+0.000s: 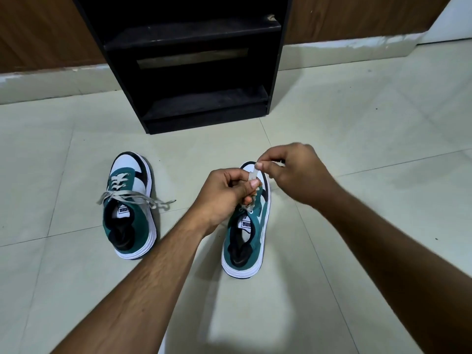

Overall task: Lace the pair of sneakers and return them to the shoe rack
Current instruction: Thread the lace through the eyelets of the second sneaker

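Observation:
Two green, white and black sneakers stand on the tiled floor, toes pointing away from me. The left sneaker [130,210] is laced, its grey lace tied in a loose bow. Over the front of the right sneaker [246,238] both my hands work a grey lace [252,176]. My left hand [224,194] pinches the lace low, just above the eyelets. My right hand [293,169] pinches its upper end between thumb and forefinger. The hands hide the toe and most of the eyelets.
A black shoe rack [189,72] with empty shelves stands on the floor straight ahead, against a brown wood wall [38,34] with a pale skirting. Pale floor tiles [357,123] spread to both sides of the rack and sneakers.

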